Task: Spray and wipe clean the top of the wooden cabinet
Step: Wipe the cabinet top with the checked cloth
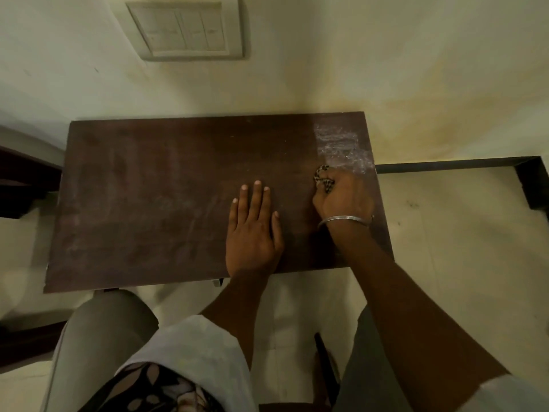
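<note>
The dark brown wooden cabinet top (154,197) fills the middle of the view, pushed against a pale wall. A whitish smeared patch (341,145) covers its far right corner. My right hand (341,200) is bunched around a small patterned cloth (323,178) and presses it on the wood just below that patch; only a bit of cloth pokes out past the knuckles. A metal bangle circles that wrist. My left hand (252,230) lies flat on the top, fingers apart, holding nothing, to the left of the right hand. No spray bottle is in view.
A switch plate (184,29) sits on the wall above the cabinet. Dark furniture edges stand at the left (26,179) and right (531,185). Pale floor tiles (445,248) surround the cabinet. My knees and clothing fill the bottom of the view.
</note>
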